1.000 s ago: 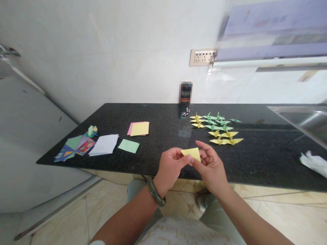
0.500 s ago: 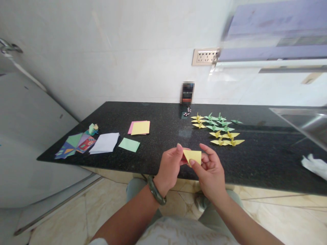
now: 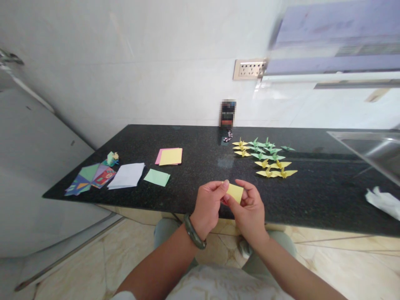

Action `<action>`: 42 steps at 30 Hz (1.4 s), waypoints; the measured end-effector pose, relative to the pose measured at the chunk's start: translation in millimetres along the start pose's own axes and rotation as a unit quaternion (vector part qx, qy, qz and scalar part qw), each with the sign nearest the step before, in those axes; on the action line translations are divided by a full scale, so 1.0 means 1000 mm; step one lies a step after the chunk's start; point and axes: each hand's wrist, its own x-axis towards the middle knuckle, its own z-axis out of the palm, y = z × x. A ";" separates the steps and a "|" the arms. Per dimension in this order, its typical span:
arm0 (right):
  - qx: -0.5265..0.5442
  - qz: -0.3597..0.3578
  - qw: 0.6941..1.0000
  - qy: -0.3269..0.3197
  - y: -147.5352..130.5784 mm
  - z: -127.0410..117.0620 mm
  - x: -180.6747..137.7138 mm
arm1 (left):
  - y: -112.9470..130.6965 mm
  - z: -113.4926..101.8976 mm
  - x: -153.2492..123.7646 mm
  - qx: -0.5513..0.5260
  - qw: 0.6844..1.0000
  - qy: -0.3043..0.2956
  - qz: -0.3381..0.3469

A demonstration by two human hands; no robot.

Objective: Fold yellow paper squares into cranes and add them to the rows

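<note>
A small folded piece of yellow paper (image 3: 235, 192) is held between both hands, over the front edge of the black counter. My left hand (image 3: 210, 205) pinches its left corner with the thumb on top. My right hand (image 3: 251, 213) grips its lower side, thumb pressed close to the left thumb, fingers curled behind. Part of the paper is hidden under the thumbs. Beyond my right hand stand several yellow paper cranes (image 3: 276, 165) and several green paper cranes (image 3: 262, 156) in rows.
Pink and yellow paper squares (image 3: 170, 156), green paper (image 3: 157, 177), a white paper stack (image 3: 126, 175) and patterned sheets (image 3: 89, 178) lie to the left. A phone-like object (image 3: 228, 113) leans on the wall. At right are a metal sink (image 3: 368, 141) and a crumpled white tissue (image 3: 383, 202).
My left thumb has come down onto the paper's left corner, and my right hand has moved left towards it. The yellow paper has turned slightly, and its flap is now covered.
</note>
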 end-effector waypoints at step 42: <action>-0.516 -0.479 0.659 -0.266 -0.046 -0.051 0.022 | 0.021 -0.014 -0.009 -0.018 0.984 -0.107 -0.139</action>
